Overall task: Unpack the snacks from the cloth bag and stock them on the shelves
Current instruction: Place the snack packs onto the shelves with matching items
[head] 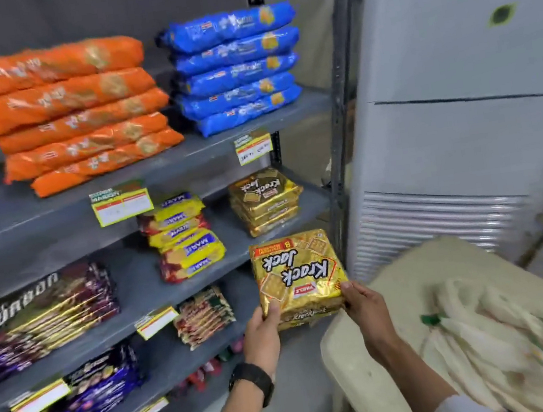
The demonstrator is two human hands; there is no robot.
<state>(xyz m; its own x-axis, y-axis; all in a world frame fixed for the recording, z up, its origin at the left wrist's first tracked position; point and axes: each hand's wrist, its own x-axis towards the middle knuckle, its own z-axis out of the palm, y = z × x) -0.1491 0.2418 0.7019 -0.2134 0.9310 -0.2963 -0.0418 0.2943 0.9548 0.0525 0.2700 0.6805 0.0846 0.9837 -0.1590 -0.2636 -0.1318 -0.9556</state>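
Note:
A small stack of gold Krack Jack packs (298, 273) hangs in front of the grey shelves, held at both near corners. My left hand (262, 333) grips its left corner with the thumb on top; my right hand (365, 300) grips its right corner. More gold Krack Jack packs (264, 200) are stacked at the right end of the second shelf (233, 242), just above and behind the held stack. The cloth bag (508, 340), cream with green print, lies crumpled on a cream plastic chair (349, 361) at lower right.
Orange packs (71, 114) and blue packs (238, 68) fill the top shelf. Yellow Marie packs (184, 238) and dark Bourbon packs (43, 315) share the second shelf. More snacks sit on lower shelves. A tall white air conditioner (460, 132) stands right of the shelf post.

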